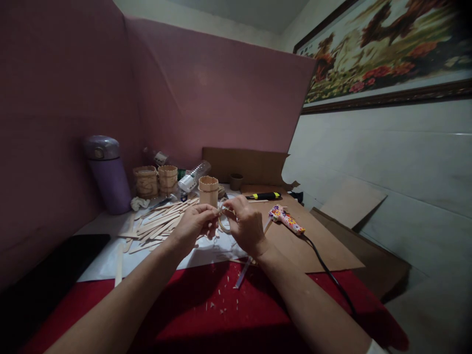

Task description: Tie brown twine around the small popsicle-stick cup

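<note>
Pinching fingers: the left hand (196, 221) and right hand (246, 223) meet above the tabletop, thumb and forefinger of each drawn together; both appear to grip the top of a pale loop (221, 226), though the exact contact is too small to tell.
Loop's place: it hangs between the hands, below the meeting fingertips, and the right hand is nearer, its fingers covering the loop's far side.
Loop's axis: its ring looks longer up and down than across, with its lower curve bending toward the right palm.
Loop's look: thin, smooth-edged, yellowish tan, partly hidden; whether it is cord or a strip, I cannot tell.
Wooden cup (208, 191): standing upright just beyond the fingertips, slightly left of the loop, with a scalloped rim and a darker band around it.
Wooden sticks (158, 227): loosely heaped on white sheeting (98, 260), left of and beyond the left hand.
Patterned glue gun (285, 220): lying on cardboard (324, 253), right of the right hand.
</note>
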Demonstrator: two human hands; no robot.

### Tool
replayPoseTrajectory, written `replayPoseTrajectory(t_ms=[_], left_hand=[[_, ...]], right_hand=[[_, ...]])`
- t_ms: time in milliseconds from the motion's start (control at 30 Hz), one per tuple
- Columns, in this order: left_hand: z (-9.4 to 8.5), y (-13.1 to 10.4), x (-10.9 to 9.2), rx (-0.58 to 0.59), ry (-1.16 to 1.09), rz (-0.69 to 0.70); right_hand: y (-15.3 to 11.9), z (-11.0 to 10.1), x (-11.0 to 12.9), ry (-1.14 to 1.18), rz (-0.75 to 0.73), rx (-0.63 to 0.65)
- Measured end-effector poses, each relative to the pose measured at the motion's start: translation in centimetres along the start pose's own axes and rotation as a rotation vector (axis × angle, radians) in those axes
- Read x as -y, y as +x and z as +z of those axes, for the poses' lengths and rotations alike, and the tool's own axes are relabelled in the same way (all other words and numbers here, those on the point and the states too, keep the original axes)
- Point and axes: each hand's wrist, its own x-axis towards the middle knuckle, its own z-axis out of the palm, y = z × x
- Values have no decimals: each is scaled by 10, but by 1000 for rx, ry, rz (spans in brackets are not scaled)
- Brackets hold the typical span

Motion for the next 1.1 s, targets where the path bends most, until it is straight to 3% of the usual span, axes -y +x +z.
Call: replayPoseTrajectory(t_ms=[700,1100], left_hand=[[-1,2,3,39,51,44],[0,2,4,41,95,62]], right_hand=[[-1,1,0,-31,2,-44],[-1,-1,0,-66,-36,4]])
